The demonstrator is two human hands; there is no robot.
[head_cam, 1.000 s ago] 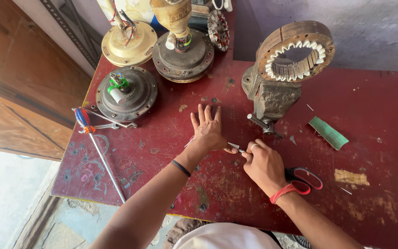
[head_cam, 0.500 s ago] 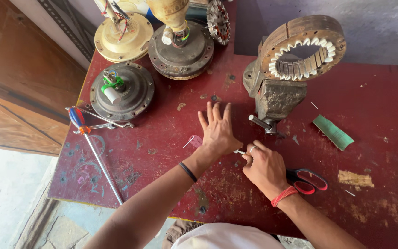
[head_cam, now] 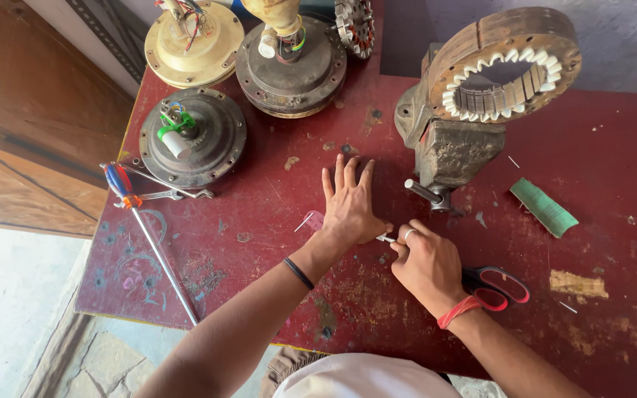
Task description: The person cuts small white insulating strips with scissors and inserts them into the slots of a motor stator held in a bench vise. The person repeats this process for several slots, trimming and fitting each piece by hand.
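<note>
Strip (head_cam: pixel 385 238): your right hand (head_cam: pixel 425 262) pinches its end; your left hand (head_cam: pixel 350 206) lies flat, fingers spread, pressing beside it. Scissors (head_cam: pixel 499 284) rest untouched behind your right wrist; cutting appears not yet begun.

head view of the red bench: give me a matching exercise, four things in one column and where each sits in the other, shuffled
Things:
1. scissors
2. green strip
3. screwdriver
4. stator ring

Places:
A. clamped in the vise
B. near the bench's left edge
C. right of the vise, lying flat
D. just beside the right hand

Pairs: 1-D, 2-C, 3-B, 4-A
</note>
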